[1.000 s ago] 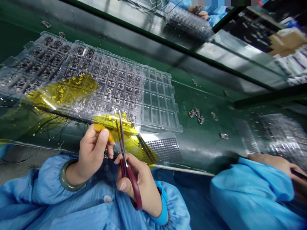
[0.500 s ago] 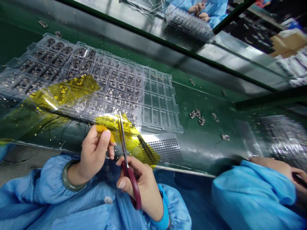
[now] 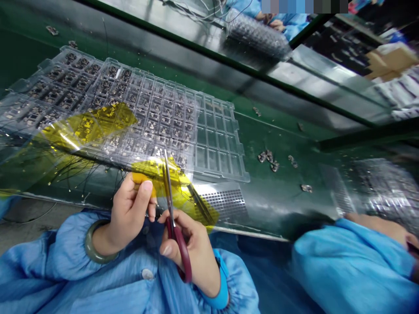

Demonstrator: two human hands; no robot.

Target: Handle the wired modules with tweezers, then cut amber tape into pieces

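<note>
Before plastic tray (image 3: pixel 238 174): left hand (image 3: pixel 129 213) pinching amber tape (image 3: pixel 139 178); right hand (image 3: pixel 186 248) gripping red-handled scissors (image 3: pixel 173 226); most cells holding circuit pieces (image 3: pixel 150 125), right-end cells bare.

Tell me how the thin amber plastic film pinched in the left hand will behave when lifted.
The thin amber plastic film will probably be light and floppy: it bends softly where the left hand pinches it. It may cling to things, since a similar sheet seems to lie flat against the clear plastic tray.
</note>
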